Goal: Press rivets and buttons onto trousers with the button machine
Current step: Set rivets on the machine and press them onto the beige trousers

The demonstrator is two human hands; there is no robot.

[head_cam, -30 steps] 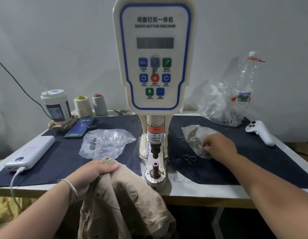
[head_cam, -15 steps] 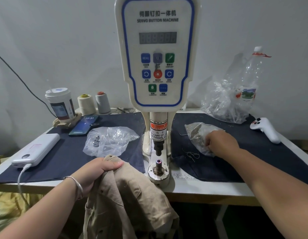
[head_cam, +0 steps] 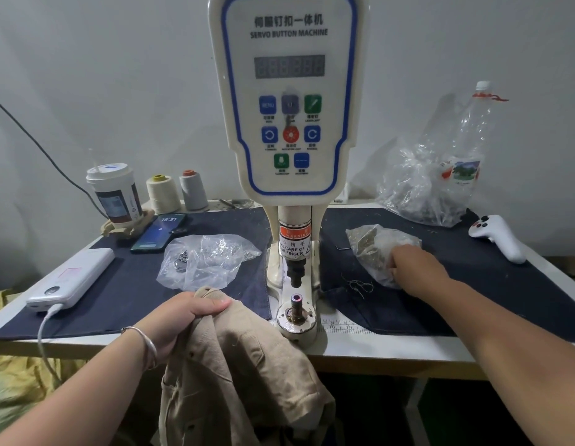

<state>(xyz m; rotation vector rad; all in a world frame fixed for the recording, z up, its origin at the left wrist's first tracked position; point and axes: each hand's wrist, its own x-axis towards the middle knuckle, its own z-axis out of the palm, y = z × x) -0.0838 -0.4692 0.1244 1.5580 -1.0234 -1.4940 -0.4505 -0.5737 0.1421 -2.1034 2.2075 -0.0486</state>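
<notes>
The servo button machine (head_cam: 289,101) stands at the middle of the table, its lower die (head_cam: 296,299) bare under the punch. My left hand (head_cam: 183,320) grips a bunch of the tan trousers (head_cam: 244,371), which hang over the table's front edge just left of the die. My right hand (head_cam: 415,265) reaches into a small clear bag of rivets (head_cam: 373,249) on the dark cloth to the right; its fingertips are hidden in the bag. A second clear bag with metal buttons (head_cam: 202,262) lies left of the machine.
On the left are a white power bank (head_cam: 72,278) with cable, a phone (head_cam: 159,233), a paper cup (head_cam: 114,193) and two thread cones (head_cam: 176,194). At the back right are a large plastic bag (head_cam: 421,191), a bottle (head_cam: 469,149) and a white controller (head_cam: 498,238).
My right hand has stayed at the rivet bag, and the left still holds the trousers. The view has shifted slightly as my head moved.
</notes>
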